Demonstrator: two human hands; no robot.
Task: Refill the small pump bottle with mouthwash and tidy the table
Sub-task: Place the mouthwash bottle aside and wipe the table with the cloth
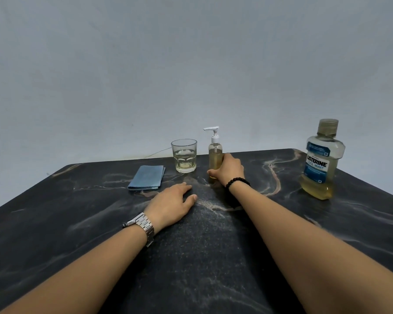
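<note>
A small clear pump bottle [214, 155] with a white pump head stands upright near the far edge of the table, filled with yellowish liquid. My right hand [228, 169] grips its lower body from the right. My left hand [171, 203] rests flat on the table in front of it, fingers straight. The large mouthwash bottle [321, 163] with a blue label and its cap on stands at the far right, about a third full. A clear glass [184, 155] with a little yellowish liquid stands just left of the pump bottle.
A folded blue cloth [146, 177] lies left of the glass. The dark marbled table [213, 257] ends at a grey wall behind the objects. A thin wire runs along the wall behind the glass.
</note>
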